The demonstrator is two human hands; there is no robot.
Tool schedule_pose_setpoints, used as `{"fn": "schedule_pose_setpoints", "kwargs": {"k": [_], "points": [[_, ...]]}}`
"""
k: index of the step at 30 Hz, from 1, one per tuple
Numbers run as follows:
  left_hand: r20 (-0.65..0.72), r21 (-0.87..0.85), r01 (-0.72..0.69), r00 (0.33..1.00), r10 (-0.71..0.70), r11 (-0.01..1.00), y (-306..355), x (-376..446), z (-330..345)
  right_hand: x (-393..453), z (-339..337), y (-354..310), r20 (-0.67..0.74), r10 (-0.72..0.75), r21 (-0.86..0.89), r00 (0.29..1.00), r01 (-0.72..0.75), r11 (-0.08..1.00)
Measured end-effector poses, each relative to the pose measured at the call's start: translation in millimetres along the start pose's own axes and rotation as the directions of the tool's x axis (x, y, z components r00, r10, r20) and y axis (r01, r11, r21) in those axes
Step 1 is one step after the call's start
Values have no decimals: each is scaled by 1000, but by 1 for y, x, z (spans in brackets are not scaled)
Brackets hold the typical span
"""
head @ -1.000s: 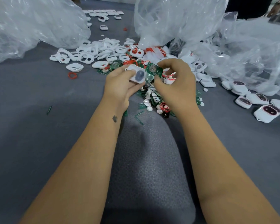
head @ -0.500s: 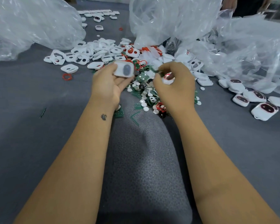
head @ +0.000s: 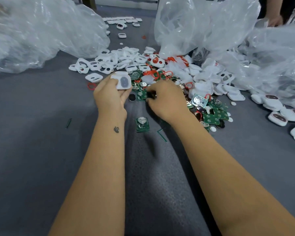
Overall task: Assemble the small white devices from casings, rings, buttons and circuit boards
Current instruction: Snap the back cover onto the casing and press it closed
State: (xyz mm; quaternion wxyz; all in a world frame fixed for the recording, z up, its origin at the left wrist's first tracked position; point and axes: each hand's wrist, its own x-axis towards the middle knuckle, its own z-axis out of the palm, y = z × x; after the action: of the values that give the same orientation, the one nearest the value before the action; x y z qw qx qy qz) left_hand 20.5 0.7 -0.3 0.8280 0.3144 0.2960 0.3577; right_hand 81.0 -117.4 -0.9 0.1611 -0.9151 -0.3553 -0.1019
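The left hand (head: 109, 97) fingers pinch a white casing (head: 121, 80) above the table (head: 32, 133) middle, oval window facing up, long axis running away. Right hand (head: 165, 99) fingers seemingly pinch a small dark part.

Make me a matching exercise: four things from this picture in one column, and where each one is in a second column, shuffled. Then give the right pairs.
Things
1. white casing
2. lone circuit board
3. red ring
4. finished devices

Places
A. on the grey table, left of the left hand
B. far right of the table
C. held in the left hand
D. on the table between the two wrists

Pairs: 1-C, 2-D, 3-A, 4-B
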Motion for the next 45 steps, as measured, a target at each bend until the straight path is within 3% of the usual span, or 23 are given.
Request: {"fn": "schedule_pose_setpoints", "kwargs": {"k": [2, 4, 7, 9, 15, 19, 25, 28, 30, 40, 45], "points": [[9, 1, 8, 1000, -8, 1000, -1, 0, 1, 1, -1, 1, -32, 28, 60, 999, -26, 998], [14, -9, 14, 1000, -13, 1000, -2, 0, 2, -2, -5, 4, -91, 124, 291, 988, -93, 952], [52, 8, 20, 998, -21, 1000, -5, 0, 5, -10, -17, 12, -72, 292, 683, 954, -166, 712], [113, 62, 15, 993, -22, 998, -9, -4, 8, -17, -25, 19, 12, 352, 842, 936, -199, 501], [366, 296, -61, 929, -54, 953, -23, -29, 21, -33, -39, 35, 164, 362, 982, 918, -187, 29], [436, 381, -57, 891, -125, 923, -29, -43, 26, -41, -42, 42, 181, 350, 983, 919, -162, -82], [454, 444, -24, 868, -201, 896, -35, -49, 29, -44, -42, 45, 122, 437, 992, 891, -129, -15], [477, 421, 8, 849, -228, 907, -37, -50, 31, -44, -41, 45, 103, 426, 995, 899, -94, -41], [499, 418, -2, 836, -228, 908, -40, -51, 32, -43, -39, 43, 73, 414, 997, 907, -79, -4], [451, 450, -44, 873, -185, 892, -42, -41, 31, -43, -36, 46, -99, 272, 820, 957, -76, 567], [467, 346, 33, 860, -203, 938, -41, -41, 31, -44, -35, 48, -196, 327, 761, 925, -67, 646]]}}
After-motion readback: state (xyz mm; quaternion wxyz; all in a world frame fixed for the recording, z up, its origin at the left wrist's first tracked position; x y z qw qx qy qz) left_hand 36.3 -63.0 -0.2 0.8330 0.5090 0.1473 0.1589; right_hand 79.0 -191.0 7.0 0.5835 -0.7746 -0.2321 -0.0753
